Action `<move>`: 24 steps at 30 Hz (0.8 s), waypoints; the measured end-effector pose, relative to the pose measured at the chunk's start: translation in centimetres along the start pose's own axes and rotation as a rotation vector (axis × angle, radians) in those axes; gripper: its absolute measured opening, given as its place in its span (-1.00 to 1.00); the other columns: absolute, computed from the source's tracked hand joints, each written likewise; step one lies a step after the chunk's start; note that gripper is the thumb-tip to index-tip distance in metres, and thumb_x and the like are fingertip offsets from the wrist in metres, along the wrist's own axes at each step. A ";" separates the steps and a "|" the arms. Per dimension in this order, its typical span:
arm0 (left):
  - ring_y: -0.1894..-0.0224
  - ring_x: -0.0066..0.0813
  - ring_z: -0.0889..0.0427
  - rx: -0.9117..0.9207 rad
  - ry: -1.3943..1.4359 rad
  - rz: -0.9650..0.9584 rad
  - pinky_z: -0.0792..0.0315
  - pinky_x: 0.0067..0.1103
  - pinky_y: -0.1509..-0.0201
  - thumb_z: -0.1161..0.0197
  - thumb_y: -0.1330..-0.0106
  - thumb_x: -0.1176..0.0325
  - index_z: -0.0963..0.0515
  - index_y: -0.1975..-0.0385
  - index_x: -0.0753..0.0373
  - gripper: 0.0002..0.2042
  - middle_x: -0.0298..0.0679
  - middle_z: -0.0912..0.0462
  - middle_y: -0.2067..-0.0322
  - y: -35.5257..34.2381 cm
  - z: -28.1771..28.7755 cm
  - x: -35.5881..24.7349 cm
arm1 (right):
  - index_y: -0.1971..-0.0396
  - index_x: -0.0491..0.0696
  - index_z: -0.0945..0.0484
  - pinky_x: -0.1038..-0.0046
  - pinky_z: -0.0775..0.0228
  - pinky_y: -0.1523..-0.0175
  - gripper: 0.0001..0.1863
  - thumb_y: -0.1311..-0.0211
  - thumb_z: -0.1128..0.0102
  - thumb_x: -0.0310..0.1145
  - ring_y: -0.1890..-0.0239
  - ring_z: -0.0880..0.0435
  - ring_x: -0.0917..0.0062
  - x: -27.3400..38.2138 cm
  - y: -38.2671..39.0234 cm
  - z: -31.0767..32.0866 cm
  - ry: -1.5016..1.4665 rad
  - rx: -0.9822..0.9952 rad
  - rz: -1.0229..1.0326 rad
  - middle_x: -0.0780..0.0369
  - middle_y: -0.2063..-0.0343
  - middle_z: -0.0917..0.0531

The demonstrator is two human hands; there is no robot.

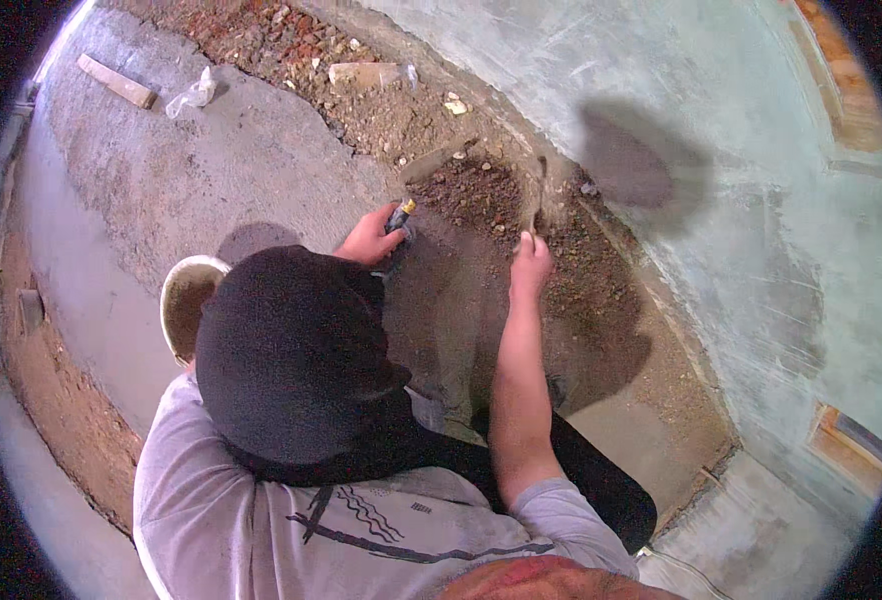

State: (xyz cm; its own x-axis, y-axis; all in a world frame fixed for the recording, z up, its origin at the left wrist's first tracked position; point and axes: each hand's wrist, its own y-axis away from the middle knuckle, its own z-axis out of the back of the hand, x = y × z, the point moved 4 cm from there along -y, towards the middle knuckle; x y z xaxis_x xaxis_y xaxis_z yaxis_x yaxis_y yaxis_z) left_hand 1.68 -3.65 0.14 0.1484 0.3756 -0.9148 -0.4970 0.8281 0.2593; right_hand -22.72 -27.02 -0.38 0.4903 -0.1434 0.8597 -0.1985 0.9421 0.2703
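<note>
My left hand (369,238) is closed around a dark, short handle-like tool (401,214) with a yellow end, beside the dirt; what its lower part looks like is hidden. My right hand (531,262) grips a thin, pale stick-like tool (537,205) that points up toward the wall; its far end is blurred, so I cannot tell its kind. Between and beyond the hands lies a heap of dark loose soil and gravel (466,195). My black-trousered left knee (291,350) hides most of my left forearm.
A white bucket (169,310) stands behind my left knee. Rubble (291,50) runs along the foot of the pale green wall (741,200). On the grey concrete floor (151,190) lie a wooden strip (116,80) and a crumpled clear plastic bag (193,93). A tan block (364,74) rests on the rubble.
</note>
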 end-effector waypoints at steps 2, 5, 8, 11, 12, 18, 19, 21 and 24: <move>0.43 -0.43 -0.63 -0.013 0.042 -0.034 -0.51 -0.42 0.33 -0.25 -0.24 0.35 -0.39 -0.15 0.34 -0.52 -0.14 -0.60 0.41 0.0 0.0 0.3 | 0.21 -0.09 -0.66 0.38 -0.48 0.25 -0.71 -0.33 -0.20 -0.16 0.38 -0.68 0.41 4.4 -0.2 -2.0 0.232 0.004 0.377 0.19 0.40 -0.71; 0.50 -0.48 -0.60 -0.042 0.012 -0.021 -0.50 -0.46 0.39 -0.26 -0.25 0.35 -0.38 -0.17 0.33 -0.51 -0.18 -0.58 0.46 -0.2 0.2 0.4 | -0.07 0.04 -0.60 0.30 -0.48 -0.01 -0.66 -0.37 -0.12 -0.20 0.13 -0.70 0.25 8.5 -0.8 -5.4 0.465 0.183 0.330 0.09 0.20 -0.73; 0.56 -0.50 -0.58 -0.023 -0.055 -0.055 -0.48 -0.49 0.44 -0.26 -0.26 0.37 -0.38 -0.17 0.33 -0.52 -0.20 -0.57 0.50 0.0 0.0 -0.3 | -0.15 0.20 -0.54 0.21 -0.50 -0.01 -0.64 -0.40 0.00 -0.23 0.09 -0.67 0.16 11.0 -0.4 -8.0 0.802 0.292 0.556 0.08 0.19 -0.70; 0.60 -0.49 -0.58 -0.045 0.042 0.068 -0.46 -0.50 0.50 -0.26 -0.26 0.40 -0.38 -0.14 0.33 -0.55 -0.22 -0.58 0.56 0.1 -0.1 -0.3 | -0.20 0.37 -0.49 0.12 -0.50 0.04 -0.59 -0.40 0.04 -0.25 0.13 -0.66 0.16 9.6 0.0 -7.0 1.001 0.389 0.446 0.10 0.28 -0.61; 0.60 -0.49 -0.58 -0.010 0.022 0.035 -0.46 -0.50 0.50 -0.26 -0.26 0.40 -0.38 -0.14 0.33 -0.55 -0.22 -0.58 0.56 0.1 -0.2 -0.4 | -0.20 0.37 -0.49 0.12 -0.50 0.04 -0.59 -0.40 0.04 -0.25 0.13 -0.66 0.16 8.8 0.4 -5.8 0.969 0.370 0.415 0.10 0.28 -0.61; 0.63 -0.51 -0.55 -0.046 0.009 -0.127 -0.45 -0.51 0.54 -0.25 -0.26 0.42 -0.38 -0.15 0.32 -0.55 -0.26 -0.54 0.60 -0.2 -0.5 -0.2 | -0.18 0.39 -0.52 0.14 -0.48 -0.06 -0.59 -0.38 -0.01 -0.24 0.01 -0.64 0.19 3.3 2.1 2.5 0.771 0.195 0.150 0.07 0.07 -0.64; 0.63 -0.51 -0.55 -0.010 -0.004 -0.147 -0.45 -0.51 0.54 -0.25 -0.26 0.42 -0.38 -0.15 0.32 -0.55 -0.26 -0.54 0.60 -0.2 -0.8 -0.1 | -0.18 0.37 -0.52 0.14 -0.47 -0.07 -0.60 -0.37 -0.04 -0.24 0.00 -0.64 0.17 2.3 2.3 3.6 0.773 0.202 0.078 0.06 0.06 -0.65; 0.64 -0.52 -0.54 -0.010 -0.020 -0.104 -0.45 -0.53 0.55 -0.25 -0.26 0.40 -0.39 -0.09 0.32 -0.59 -0.27 -0.53 0.61 -0.4 -0.9 0.2 | -0.18 0.36 -0.53 0.15 -0.47 -0.08 -0.60 -0.36 -0.08 -0.23 -0.01 -0.63 0.14 0.8 2.3 5.0 0.749 0.176 -0.011 0.05 0.04 -0.65; 0.65 -0.53 -0.54 0.015 0.011 -0.045 -0.45 -0.54 0.55 -0.27 -0.25 0.39 -0.42 -0.01 0.32 -0.65 -0.26 -0.53 0.60 -0.4 -0.9 0.4 | -0.25 0.21 -0.47 0.20 -0.45 -0.11 -0.54 -0.36 -0.12 -0.21 -0.05 -0.63 0.17 -0.3 3.0 5.3 0.428 0.098 0.028 0.03 0.07 -0.67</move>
State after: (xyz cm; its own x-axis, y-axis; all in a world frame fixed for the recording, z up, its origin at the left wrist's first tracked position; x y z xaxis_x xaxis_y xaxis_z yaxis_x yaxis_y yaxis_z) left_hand 1.17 -4.23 -0.58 0.1607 0.3329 -0.9292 -0.4769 0.8504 0.2222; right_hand -27.94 -25.76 2.48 0.7865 0.0400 0.6162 -0.2863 0.9078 0.3065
